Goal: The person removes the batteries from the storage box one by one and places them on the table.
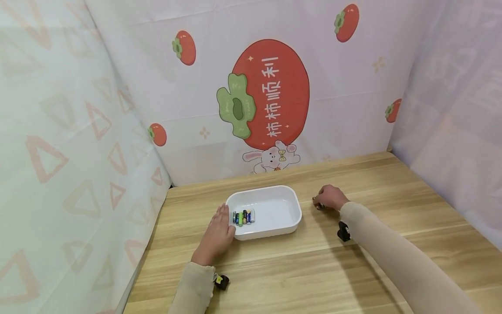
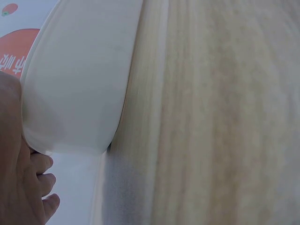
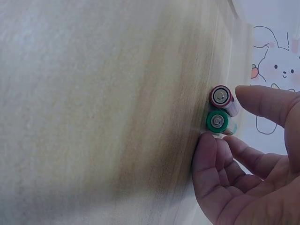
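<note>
A white rectangular tray (image 1: 280, 226) sits on the table, with several batteries (image 1: 244, 217) of different colours lying side by side at its left end. My left hand (image 1: 218, 233) rests against the tray's left end, fingers along the wall and thumb at the front corner. To the right of the tray, my right hand (image 1: 331, 198) is down at the tabletop. The right wrist view shows it pinching two batteries, a red-rimmed battery (image 3: 221, 97) near the thumb and a green-rimmed battery (image 3: 217, 122) by the fingers.
The wood-grain table (image 1: 282, 274) runs back to a white cloth (image 1: 204, 96) printed with persimmons and a rabbit. Further cloth hangs along the left and right sides. A small black camera (image 1: 222, 282) is strapped at the left wrist, another black camera (image 1: 344, 231) at the right.
</note>
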Motion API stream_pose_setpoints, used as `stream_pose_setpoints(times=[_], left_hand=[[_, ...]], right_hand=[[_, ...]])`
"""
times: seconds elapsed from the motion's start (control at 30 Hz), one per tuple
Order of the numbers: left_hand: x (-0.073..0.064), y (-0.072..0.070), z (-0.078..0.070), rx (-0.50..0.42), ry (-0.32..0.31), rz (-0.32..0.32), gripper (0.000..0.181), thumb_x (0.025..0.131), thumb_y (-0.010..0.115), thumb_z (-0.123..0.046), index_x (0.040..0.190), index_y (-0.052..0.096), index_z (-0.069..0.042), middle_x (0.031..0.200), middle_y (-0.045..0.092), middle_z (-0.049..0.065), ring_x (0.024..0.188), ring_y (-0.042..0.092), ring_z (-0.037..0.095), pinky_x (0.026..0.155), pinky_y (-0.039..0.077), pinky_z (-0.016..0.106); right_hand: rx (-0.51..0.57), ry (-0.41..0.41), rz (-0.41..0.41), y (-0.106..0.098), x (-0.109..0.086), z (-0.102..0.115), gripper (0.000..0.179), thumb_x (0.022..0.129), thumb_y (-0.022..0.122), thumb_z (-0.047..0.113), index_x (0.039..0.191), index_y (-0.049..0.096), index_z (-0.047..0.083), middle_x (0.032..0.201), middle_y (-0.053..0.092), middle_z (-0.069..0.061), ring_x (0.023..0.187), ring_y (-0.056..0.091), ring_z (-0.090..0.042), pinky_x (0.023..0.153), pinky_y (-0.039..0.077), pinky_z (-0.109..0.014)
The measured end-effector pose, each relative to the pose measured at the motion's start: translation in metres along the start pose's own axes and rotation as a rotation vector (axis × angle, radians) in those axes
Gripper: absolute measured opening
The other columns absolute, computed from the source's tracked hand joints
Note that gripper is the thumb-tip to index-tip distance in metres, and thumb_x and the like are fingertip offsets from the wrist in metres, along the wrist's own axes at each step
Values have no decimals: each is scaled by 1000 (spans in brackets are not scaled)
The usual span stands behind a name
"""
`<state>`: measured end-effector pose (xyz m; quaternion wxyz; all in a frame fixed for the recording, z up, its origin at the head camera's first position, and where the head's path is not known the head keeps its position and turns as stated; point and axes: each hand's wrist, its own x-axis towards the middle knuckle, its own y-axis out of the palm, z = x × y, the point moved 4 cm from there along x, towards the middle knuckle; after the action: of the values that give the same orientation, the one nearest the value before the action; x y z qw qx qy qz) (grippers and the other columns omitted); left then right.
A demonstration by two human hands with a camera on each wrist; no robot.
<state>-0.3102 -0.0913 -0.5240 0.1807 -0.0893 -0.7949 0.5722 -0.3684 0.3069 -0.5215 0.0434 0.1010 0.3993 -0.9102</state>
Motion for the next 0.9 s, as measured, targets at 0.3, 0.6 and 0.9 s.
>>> stream_pose_setpoints(times=[0.3,0.6,0.9], left_hand=[[-2,-3,-2,-7,-11,14,66,99,43,-20,153,13,6,159,14,19,146,12,33,116,14,47],[-1,0,0,-3,5,-1,65,99,42,-20,152,15,7,159,14,19,145,14,35,115,17,49],[-1,1,1,-2,-3,13,67,99,41,-22,153,13,6,160,13,18,146,13,34,116,15,47]], right_hand=[[1,-2,5,-2,-3,2,23,87,67,24,77,58,6,63,56,-4,52,48,-15,48,41,-27],[118,-6,22,-9,-9,2,27,91,63,21,102,63,-4,61,49,-2,54,47,-15,56,47,-32],[332,5,48,-19,-15,9,38,97,58,18,123,55,-10,114,55,-22,92,57,-26,80,56,-40]])
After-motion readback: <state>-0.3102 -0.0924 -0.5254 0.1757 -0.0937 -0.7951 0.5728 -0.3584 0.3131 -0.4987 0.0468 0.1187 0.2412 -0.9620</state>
